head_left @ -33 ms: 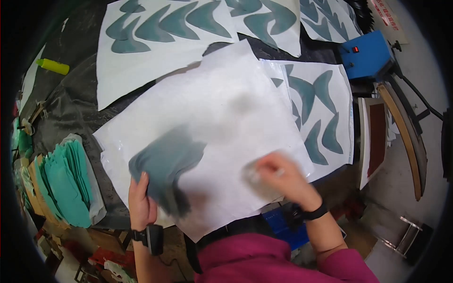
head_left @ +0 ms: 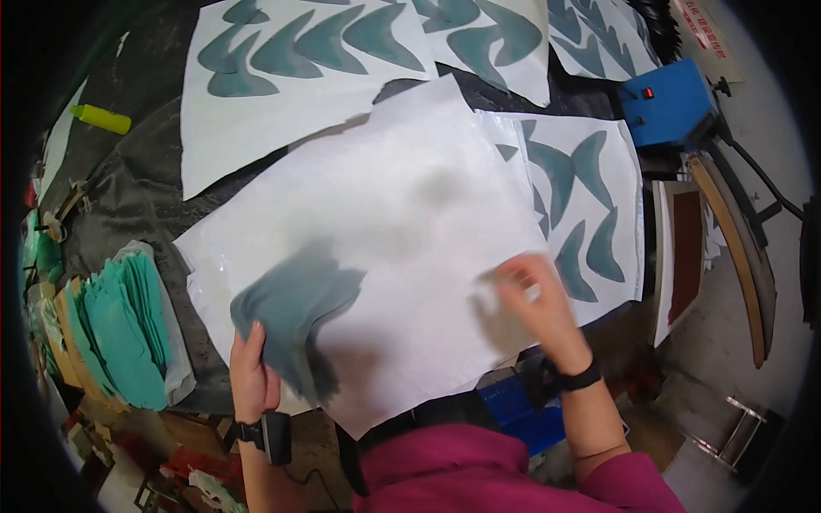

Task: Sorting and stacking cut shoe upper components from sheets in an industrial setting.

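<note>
In my left hand [head_left: 255, 376] is a fanned stack of thin grey-green curved pieces [head_left: 295, 295], with the thumb on top and the fingers underneath. Their material is hard to tell. The stack is over the left part of a large white sheet [head_left: 410, 282] and is slightly blurred. My right hand [head_left: 540, 295] is over the sheet's right edge, well apart from the stack. Its fingers are curled and smeared by motion. A small white spot shows among them, but I cannot make out what it is. A soft shadow falls on the sheet beside that hand.
White sheets bearing similar curved pieces lie behind [head_left: 299, 103] and at the right [head_left: 586, 205]. A bundle of bright green pieces [head_left: 128, 329] is at the left, below a yellow bottle [head_left: 103, 119]. At the right stands a blue box-shaped device [head_left: 671, 103].
My right hand has moved to the right and slightly away from me. The stack in my left hand has shifted a little to the left.
</note>
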A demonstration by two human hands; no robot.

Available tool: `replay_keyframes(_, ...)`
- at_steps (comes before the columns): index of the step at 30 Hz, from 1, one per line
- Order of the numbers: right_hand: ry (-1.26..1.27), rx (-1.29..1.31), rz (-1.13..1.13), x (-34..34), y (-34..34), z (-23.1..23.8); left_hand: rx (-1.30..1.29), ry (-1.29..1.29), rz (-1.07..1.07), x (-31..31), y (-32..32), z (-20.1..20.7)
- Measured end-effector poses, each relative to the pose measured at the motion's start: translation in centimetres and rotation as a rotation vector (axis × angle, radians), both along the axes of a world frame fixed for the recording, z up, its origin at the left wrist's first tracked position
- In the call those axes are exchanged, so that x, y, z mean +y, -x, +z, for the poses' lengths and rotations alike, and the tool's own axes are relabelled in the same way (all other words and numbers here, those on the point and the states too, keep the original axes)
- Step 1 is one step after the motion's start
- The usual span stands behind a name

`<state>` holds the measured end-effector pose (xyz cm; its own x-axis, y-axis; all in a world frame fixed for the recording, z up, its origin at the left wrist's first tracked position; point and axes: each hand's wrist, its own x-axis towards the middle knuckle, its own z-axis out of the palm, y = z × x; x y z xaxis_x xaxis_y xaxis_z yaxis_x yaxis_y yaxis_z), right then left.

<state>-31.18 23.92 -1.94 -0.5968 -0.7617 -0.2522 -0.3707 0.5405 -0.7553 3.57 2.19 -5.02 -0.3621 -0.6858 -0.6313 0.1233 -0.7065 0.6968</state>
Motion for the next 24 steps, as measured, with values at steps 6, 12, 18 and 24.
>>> replay_keyframes(6, -0.371, 0.284, -0.14, 3.5, 5.1, -1.2, -0.185, -0.067, 0.117, 2.3, -7.2, 0.0)
replay_keyframes(12, -0.228, 0.19, 0.007, 3.5, -0.8, -0.9, -0.179, -0.114, 0.13, 2.3, -9.4, -0.2)
replay_keyframes(18, 0.279, 0.16, 0.598, 0.1, -9.9, 0.0, -0.219, -0.021, 0.085, 0.3, -14.9, -1.0)
replay_keyframes(24, 0.288, 0.115, 0.625, -0.3, -10.7, 1.0, -0.362, -0.025, 0.149, -0.2, -19.0, -1.3)
